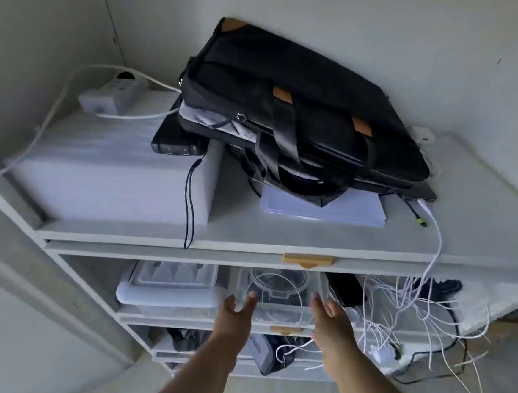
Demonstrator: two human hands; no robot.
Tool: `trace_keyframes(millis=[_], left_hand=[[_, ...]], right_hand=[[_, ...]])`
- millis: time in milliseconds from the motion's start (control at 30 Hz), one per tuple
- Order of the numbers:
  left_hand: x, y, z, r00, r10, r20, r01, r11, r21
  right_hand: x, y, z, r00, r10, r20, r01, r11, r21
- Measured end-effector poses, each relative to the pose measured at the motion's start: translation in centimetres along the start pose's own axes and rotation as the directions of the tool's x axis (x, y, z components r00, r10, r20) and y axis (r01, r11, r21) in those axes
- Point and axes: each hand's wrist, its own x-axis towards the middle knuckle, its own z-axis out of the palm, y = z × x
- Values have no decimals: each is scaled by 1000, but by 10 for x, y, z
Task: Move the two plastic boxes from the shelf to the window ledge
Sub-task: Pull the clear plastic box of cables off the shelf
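A clear plastic box (281,294) with round clear containers inside sits on the upper inner shelf of the white shelf unit (185,245). To its left on the same shelf lies a second, flatter plastic box (168,283) with a whitish lid. My left hand (236,309) is at the clear box's left front corner, fingers apart, fingertips touching or nearly touching it. My right hand (327,318) is at its right front corner, fingers spread. Neither hand has closed around the box. The window ledge is not in view.
On top of the unit lie a black laptop bag (295,118), a paper stack (321,209), a white block and a power strip (114,93). A tangle of white cables (413,310) hangs right of the clear box. The lower shelf holds dark gear.
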Motion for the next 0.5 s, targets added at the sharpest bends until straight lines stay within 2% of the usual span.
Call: trace_keyframes(millis=[233, 500], left_hand=[[36, -6, 11, 998, 14, -62, -19, 997, -76], [-7, -18, 9, 997, 25, -66, -32, 994, -105]], right_hand=[[41, 22, 6, 1000, 7, -16, -7, 1000, 14], [-21, 7, -11, 999, 31, -19, -29, 994, 103]])
